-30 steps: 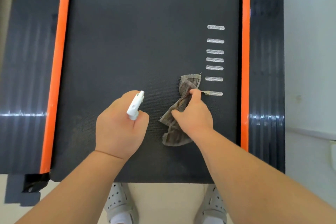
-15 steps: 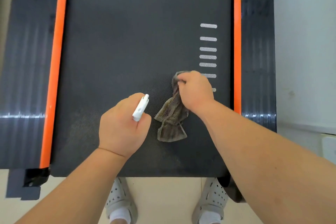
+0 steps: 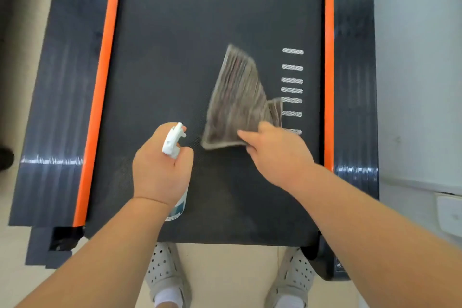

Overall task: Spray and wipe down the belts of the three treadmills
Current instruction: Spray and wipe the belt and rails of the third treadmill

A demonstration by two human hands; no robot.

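Belt: the dark grey, finely textured treadmill belt [image 3: 175,57] fills the middle of the view, and its near end sits just ahead of the person's feet.
Belt markings: a column of short white dashes [image 3: 292,67] runs along the belt's right side.
Edges: an orange strip [image 3: 100,97] borders the belt on the left and a second orange strip [image 3: 329,57] on the right. Outside them lie the black ribbed side rails [image 3: 57,97].
Left hand: the left hand [image 3: 160,172] is curled in a fist around the neck of a clear spray bottle [image 3: 172,142] with a white trigger head, held over the near-left part of the belt. The head sticks up out of the fist and points away from the person. The bottle's body, with a teal label, shows below the wrist.
Right hand: the right hand [image 3: 277,155] pinches the near edge of a grey-brown striped cloth [image 3: 237,97], with the thumb on top and the fingers curled underneath.
Cloth: it fans out from the grip towards the far end, over the centre-right of the belt and just left of the white dashes. It is blurred, so whether it touches the belt cannot be told.
Spacing: the two hands are near each other but apart.
Feet: pale perforated clogs [image 3: 162,272] with white socks stand on a beige floor [image 3: 230,272] at the belt's near end.
Right side: a white wall [image 3: 420,57] runs beside the treadmill.
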